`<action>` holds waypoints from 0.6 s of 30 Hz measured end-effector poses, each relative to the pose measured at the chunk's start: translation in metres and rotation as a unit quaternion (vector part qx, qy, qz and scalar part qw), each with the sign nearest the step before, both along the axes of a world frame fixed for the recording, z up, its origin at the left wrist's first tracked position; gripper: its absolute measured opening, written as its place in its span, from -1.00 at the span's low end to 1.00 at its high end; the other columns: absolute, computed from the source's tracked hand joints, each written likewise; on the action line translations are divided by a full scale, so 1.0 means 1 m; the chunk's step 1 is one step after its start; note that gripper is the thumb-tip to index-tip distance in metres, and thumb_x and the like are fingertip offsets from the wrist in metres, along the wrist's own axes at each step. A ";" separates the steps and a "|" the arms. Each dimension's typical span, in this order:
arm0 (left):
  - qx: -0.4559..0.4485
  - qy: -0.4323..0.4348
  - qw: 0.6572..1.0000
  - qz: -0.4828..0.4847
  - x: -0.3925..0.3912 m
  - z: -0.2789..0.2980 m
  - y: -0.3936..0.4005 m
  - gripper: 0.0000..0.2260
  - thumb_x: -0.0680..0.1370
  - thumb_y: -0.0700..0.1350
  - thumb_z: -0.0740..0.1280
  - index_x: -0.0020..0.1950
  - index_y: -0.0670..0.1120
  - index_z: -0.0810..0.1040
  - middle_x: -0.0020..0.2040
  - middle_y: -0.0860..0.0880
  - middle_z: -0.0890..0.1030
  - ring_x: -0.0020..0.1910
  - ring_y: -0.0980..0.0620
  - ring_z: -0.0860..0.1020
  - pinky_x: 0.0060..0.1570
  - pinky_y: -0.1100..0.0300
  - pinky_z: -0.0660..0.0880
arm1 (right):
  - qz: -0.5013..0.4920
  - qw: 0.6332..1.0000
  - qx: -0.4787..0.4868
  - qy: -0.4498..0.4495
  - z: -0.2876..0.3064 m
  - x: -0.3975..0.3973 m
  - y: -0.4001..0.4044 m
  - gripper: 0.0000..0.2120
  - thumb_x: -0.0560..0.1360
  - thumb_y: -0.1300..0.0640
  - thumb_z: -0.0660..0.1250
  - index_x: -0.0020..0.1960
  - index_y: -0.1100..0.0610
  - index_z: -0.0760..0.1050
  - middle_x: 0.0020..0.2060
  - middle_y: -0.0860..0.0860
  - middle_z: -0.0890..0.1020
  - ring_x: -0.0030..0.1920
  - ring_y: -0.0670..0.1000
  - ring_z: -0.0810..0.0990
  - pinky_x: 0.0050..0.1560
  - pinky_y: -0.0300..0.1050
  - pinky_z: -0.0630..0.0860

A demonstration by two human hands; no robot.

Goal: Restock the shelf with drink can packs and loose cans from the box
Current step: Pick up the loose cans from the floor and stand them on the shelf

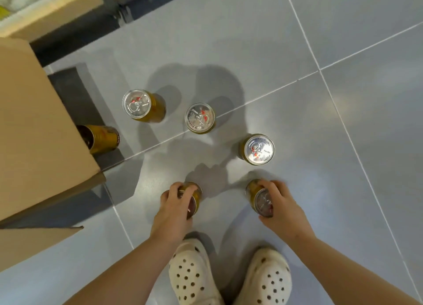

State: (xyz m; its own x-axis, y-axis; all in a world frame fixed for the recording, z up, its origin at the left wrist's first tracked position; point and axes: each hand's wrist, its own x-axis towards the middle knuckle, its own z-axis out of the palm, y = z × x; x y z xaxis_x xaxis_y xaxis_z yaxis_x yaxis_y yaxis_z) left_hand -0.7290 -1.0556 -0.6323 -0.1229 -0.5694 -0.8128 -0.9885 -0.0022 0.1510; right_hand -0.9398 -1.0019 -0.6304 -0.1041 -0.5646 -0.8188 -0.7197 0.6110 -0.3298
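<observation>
One gold can (193, 198) is gripped by the left hand (175, 204) and another (261, 198) by the right hand (278, 201), both low over the tiled floor (343, 144), so loose-can gathering is judged underway, and a carry to the shelf is called for next

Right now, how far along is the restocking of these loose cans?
Several cans are already out of the cardboard box and standing on the floor. In hand: the left hand grips one can, and the right hand grips another can. Left: three upright cans on the tiles and one lying can by the box. No shelf stock is visible, so progress there is unclear.
</observation>
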 end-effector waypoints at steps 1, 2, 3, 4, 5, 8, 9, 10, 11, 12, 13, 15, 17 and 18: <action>0.001 0.003 1.000 -0.001 -0.001 0.006 -0.003 -0.41 0.45 -0.20 0.35 0.39 0.09 0.18 0.42 -0.02 0.11 0.39 -0.07 0.18 0.27 0.03 0.44 | -0.004 1.000 0.002 0.000 0.008 -0.003 -0.001 -0.36 0.42 0.18 0.37 0.40 -0.02 0.15 0.39 -0.03 0.19 0.30 0.09 0.37 0.17 -0.09 0.50; 0.001 0.007 1.000 -0.001 -0.001 0.014 -0.004 -0.41 0.45 -0.20 0.35 0.39 0.10 0.18 0.42 -0.02 0.12 0.39 -0.07 0.18 0.27 0.05 0.44 | -0.010 1.000 0.002 -0.002 0.018 -0.006 -0.001 -0.36 0.41 0.18 0.37 0.39 -0.02 0.16 0.39 -0.03 0.20 0.29 0.08 0.38 0.15 -0.10 0.50; 0.000 0.012 1.000 -0.002 -0.001 0.024 -0.005 -0.41 0.45 -0.20 0.35 0.39 0.11 0.18 0.42 -0.01 0.12 0.38 -0.07 0.19 0.27 0.07 0.44 | -0.014 1.000 0.003 -0.003 0.029 -0.009 -0.001 -0.36 0.41 0.17 0.38 0.39 -0.03 0.16 0.38 -0.03 0.20 0.28 0.07 0.39 0.13 -0.12 0.50; -0.001 0.018 1.000 -0.001 -0.001 0.037 -0.006 -0.41 0.45 -0.19 0.35 0.39 0.11 0.18 0.42 -0.01 0.13 0.38 -0.06 0.20 0.27 0.08 0.43 | -0.017 1.000 0.002 -0.003 0.043 -0.011 0.000 -0.36 0.40 0.16 0.39 0.38 -0.03 0.17 0.38 -0.03 0.21 0.27 0.07 0.39 0.12 -0.14 0.50; 0.001 0.023 1.000 0.000 0.000 0.057 -0.007 -0.41 0.45 -0.18 0.36 0.39 0.11 0.19 0.42 -0.01 0.13 0.39 -0.06 0.20 0.28 0.08 0.42 | -0.015 1.000 0.003 -0.001 0.064 -0.013 0.000 -0.36 0.40 0.15 0.39 0.37 -0.03 0.17 0.37 -0.03 0.22 0.26 0.06 0.40 0.11 -0.14 0.50; 0.005 0.029 1.000 -0.003 0.001 0.112 -0.007 -0.42 0.46 -0.17 0.34 0.39 0.10 0.19 0.42 -0.01 0.12 0.39 -0.06 0.18 0.29 0.08 0.41 | -0.016 1.000 0.003 0.004 0.119 -0.016 0.001 -0.36 0.38 0.14 0.41 0.36 -0.03 0.19 0.35 -0.03 0.27 0.22 0.05 0.44 0.08 -0.13 0.51; 0.004 0.030 1.000 -0.004 0.002 0.134 -0.007 -0.43 0.46 -0.17 0.34 0.39 0.10 0.19 0.42 -0.01 0.13 0.39 -0.06 0.19 0.28 0.09 0.42 | -0.012 1.000 0.004 0.003 0.142 -0.017 0.000 -0.36 0.38 0.14 0.41 0.36 -0.03 0.19 0.35 -0.04 0.28 0.21 0.05 0.45 0.07 -0.14 0.51; 0.004 0.028 1.000 -0.006 0.002 0.162 -0.009 -0.43 0.46 -0.17 0.34 0.39 0.10 0.19 0.41 0.00 0.14 0.38 -0.05 0.19 0.27 0.10 0.42 | -0.008 1.000 0.003 0.004 0.170 -0.018 -0.002 -0.36 0.38 0.14 0.41 0.36 -0.04 0.19 0.34 -0.04 0.28 0.20 0.06 0.46 0.05 -0.16 0.50; 0.001 0.030 1.000 -0.008 0.003 0.185 -0.009 -0.43 0.46 -0.17 0.34 0.39 0.11 0.20 0.41 0.00 0.15 0.38 -0.05 0.20 0.27 0.11 0.42 | -0.004 1.000 -0.003 0.003 0.193 -0.019 -0.003 -0.36 0.37 0.15 0.41 0.36 -0.04 0.19 0.35 -0.04 0.29 0.19 0.07 0.47 0.04 -0.17 0.49; 0.000 0.033 0.999 -0.007 0.004 0.219 -0.010 -0.42 0.46 -0.17 0.35 0.39 0.11 0.19 0.40 0.00 0.16 0.38 -0.05 0.20 0.28 0.12 0.41 | -0.001 1.000 -0.010 0.004 0.227 -0.020 -0.005 -0.35 0.37 0.15 0.41 0.36 -0.04 0.20 0.35 -0.04 0.30 0.19 0.08 0.48 0.04 -0.16 0.49; -0.003 0.036 0.999 -0.001 0.006 0.247 -0.011 -0.41 0.45 -0.17 0.36 0.40 0.11 0.19 0.40 0.00 0.17 0.37 -0.04 0.21 0.27 0.12 0.41 | 0.003 1.000 -0.013 0.004 0.255 -0.021 -0.009 -0.35 0.36 0.14 0.41 0.36 -0.05 0.19 0.35 -0.04 0.31 0.20 0.08 0.48 0.06 -0.13 0.49; -0.009 0.045 0.999 0.015 0.007 0.299 -0.016 -0.36 0.42 -0.18 0.38 0.40 0.12 0.16 0.39 0.00 0.22 0.35 -0.05 0.26 0.23 0.09 0.45 | 0.004 1.000 -0.025 0.007 0.309 -0.021 -0.016 -0.33 0.36 0.12 0.41 0.37 -0.06 0.18 0.34 -0.07 0.32 0.21 0.09 0.48 0.09 -0.08 0.48; -0.013 0.054 0.998 0.042 0.005 0.355 -0.018 -0.30 0.39 -0.18 0.41 0.40 0.10 0.13 0.38 -0.01 0.27 0.32 -0.06 0.31 0.19 0.04 0.47 | -0.015 0.999 -0.040 0.003 0.361 -0.022 -0.022 -0.30 0.35 0.13 0.42 0.38 -0.06 0.16 0.32 -0.06 0.36 0.21 0.11 0.48 0.03 -0.13 0.43; -0.018 0.059 0.996 0.059 0.005 0.390 -0.017 -0.28 0.37 -0.18 0.43 0.40 0.08 0.12 0.37 -0.02 0.29 0.31 -0.07 0.33 0.18 0.03 0.47 | -0.026 0.998 -0.051 0.000 0.394 -0.020 -0.025 -0.30 0.34 0.15 0.42 0.37 -0.05 0.15 0.28 -0.04 0.40 0.19 0.12 0.48 -0.01 -0.16 0.39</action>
